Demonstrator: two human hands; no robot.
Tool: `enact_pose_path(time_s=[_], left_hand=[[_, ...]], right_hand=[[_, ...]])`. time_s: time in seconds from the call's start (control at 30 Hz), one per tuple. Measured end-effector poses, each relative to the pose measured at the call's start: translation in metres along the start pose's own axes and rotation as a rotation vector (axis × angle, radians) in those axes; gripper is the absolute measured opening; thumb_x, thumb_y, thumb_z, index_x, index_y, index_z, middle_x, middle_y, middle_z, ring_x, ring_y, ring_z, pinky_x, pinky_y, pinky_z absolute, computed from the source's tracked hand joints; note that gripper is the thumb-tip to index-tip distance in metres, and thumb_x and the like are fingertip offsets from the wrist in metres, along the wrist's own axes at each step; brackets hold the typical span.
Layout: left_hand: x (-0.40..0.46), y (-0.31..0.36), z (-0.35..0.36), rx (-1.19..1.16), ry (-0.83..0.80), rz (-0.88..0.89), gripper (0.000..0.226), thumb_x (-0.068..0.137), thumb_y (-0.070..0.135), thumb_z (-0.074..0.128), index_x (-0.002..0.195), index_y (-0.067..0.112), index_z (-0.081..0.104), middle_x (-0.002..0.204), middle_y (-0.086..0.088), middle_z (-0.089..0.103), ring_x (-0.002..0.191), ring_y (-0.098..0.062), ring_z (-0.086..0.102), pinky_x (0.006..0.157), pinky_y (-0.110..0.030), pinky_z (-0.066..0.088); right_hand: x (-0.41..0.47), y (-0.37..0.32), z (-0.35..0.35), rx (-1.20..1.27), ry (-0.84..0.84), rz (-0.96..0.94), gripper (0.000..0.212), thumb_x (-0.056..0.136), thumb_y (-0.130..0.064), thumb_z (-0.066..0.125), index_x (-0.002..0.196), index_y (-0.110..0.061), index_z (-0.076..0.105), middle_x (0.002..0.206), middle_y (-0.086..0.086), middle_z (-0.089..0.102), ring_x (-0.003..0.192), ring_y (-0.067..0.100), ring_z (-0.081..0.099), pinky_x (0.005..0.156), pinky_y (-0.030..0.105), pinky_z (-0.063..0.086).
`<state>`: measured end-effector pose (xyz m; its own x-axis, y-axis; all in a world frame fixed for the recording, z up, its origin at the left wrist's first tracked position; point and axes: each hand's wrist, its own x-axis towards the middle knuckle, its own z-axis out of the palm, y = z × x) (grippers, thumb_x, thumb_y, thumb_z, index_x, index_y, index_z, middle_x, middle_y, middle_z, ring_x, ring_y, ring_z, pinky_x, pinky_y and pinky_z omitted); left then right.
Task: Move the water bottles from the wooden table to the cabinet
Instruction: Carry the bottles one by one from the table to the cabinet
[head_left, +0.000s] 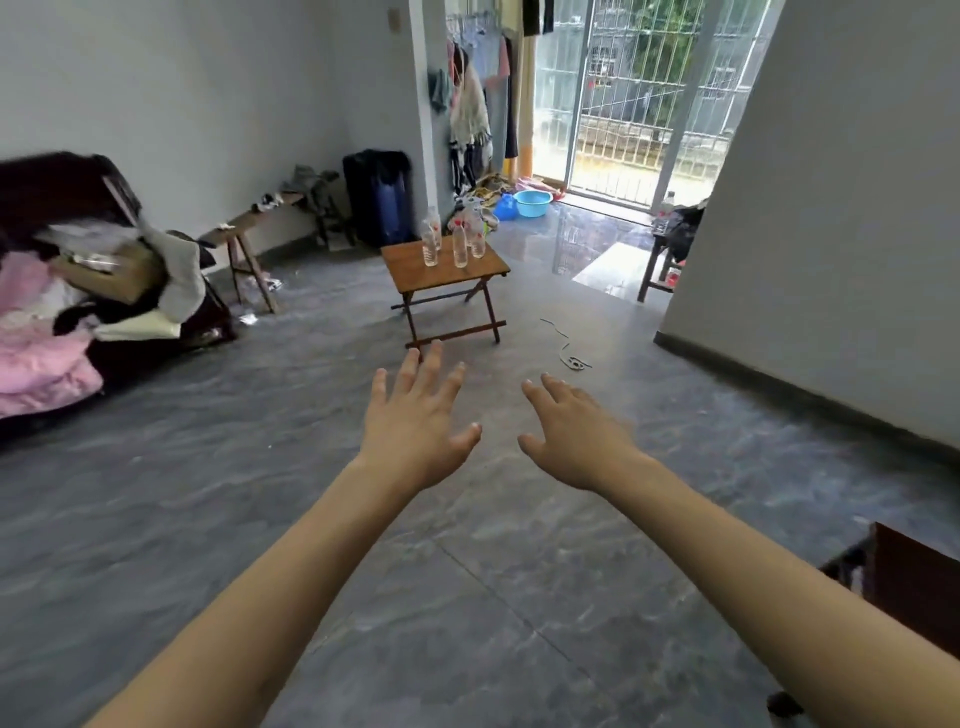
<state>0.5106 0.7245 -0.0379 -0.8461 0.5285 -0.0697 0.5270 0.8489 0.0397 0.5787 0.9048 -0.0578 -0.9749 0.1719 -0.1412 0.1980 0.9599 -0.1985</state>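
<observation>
Both hands are extended forward over the grey tiled floor (208, 519) in the centre of the frame, palms down. The left hand (415, 431) has its fingers straight and spread, holding nothing. The right hand (571, 436) has its fingers relaxed and slightly bent, likewise holding nothing. Neither hand touches any object. The water bottles (457, 241), clear plastic and upright, stand grouped on the far part of the small wooden folding counter (441, 275), just above centre of the frame and well apart from both hands; at least four are discernible, though the exact count cannot be confirmed at this range. A further bottle (669, 200) stands at the right of the frame on a dark piece of furniture (654, 275) partly hidden by the white wall. Upper centre: a blue basin (532, 202) on the floor near a barred sliding door (639, 93), with clothing hanging beside it. A dark suitcase (376, 197) stands against the wall behind the counter. Left edge: a heap of clothes and bedding (47, 332). A thin cord (569, 356) lies on the floor right of the counter.
</observation>
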Motion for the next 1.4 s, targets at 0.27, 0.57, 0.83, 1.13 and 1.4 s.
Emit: enact_pose_path(time_s=[0.27,0.57,0.83,1.13,1.4], left_hand=[[0.025,-0.055,-0.003,-0.010,0.001,-0.022,0.080,0.100,0.062,0.038,0.163,0.031,-0.001,0.170,0.000,-0.020,0.158,-0.023,-0.014,0.125,-0.052,-0.007],[0.072,-0.090,0.001,-0.040,-0.006,-0.051,0.080,0.101,0.061,0.039,0.163,0.030,0.000,0.169,0.000,-0.022,0.158,-0.023,-0.013,0.126,-0.051,-0.003],[0.168,-0.091,0.001,-0.049,-0.024,-0.070,0.080,0.101,0.061,0.039,0.163,0.029,0.000,0.169,0.000,-0.023,0.158,-0.022,-0.015,0.126,-0.050,-0.003],[0.300,-0.083,-0.011,-0.066,-0.035,-0.114,0.079,0.101,0.060,0.039,0.163,0.030,0.001,0.169,0.001,-0.023,0.157,-0.021,-0.016,0.126,-0.050,-0.005],[0.373,-0.108,-0.026,-0.093,-0.025,-0.198,0.074,0.103,0.061,0.030,0.163,0.029,0.002,0.171,0.002,-0.018,0.158,-0.019,-0.015,0.127,-0.051,-0.005]], right_hand=[[0.045,-0.044,-0.007,-0.004,0.038,-0.014,0.073,0.098,-0.044,0.047,0.159,-0.021,0.014,0.166,0.008,0.013,0.152,0.028,0.015,0.121,0.044,0.018],[0.107,-0.059,-0.011,-0.017,0.025,-0.056,0.073,0.097,-0.045,0.048,0.158,-0.021,0.015,0.166,0.008,0.014,0.151,0.029,0.018,0.120,0.044,0.020],[0.205,-0.023,-0.029,-0.004,0.029,-0.066,0.075,0.095,-0.048,0.051,0.158,-0.023,0.017,0.166,0.007,0.016,0.150,0.030,0.021,0.118,0.046,0.026],[0.331,0.021,-0.062,-0.034,0.041,-0.147,0.077,0.094,-0.052,0.050,0.158,-0.023,0.018,0.166,0.006,0.015,0.151,0.028,0.018,0.120,0.044,0.022],[0.427,0.022,-0.076,-0.029,0.023,-0.239,0.076,0.095,-0.049,0.050,0.157,-0.022,0.017,0.166,0.008,0.015,0.151,0.029,0.018,0.120,0.044,0.022]])
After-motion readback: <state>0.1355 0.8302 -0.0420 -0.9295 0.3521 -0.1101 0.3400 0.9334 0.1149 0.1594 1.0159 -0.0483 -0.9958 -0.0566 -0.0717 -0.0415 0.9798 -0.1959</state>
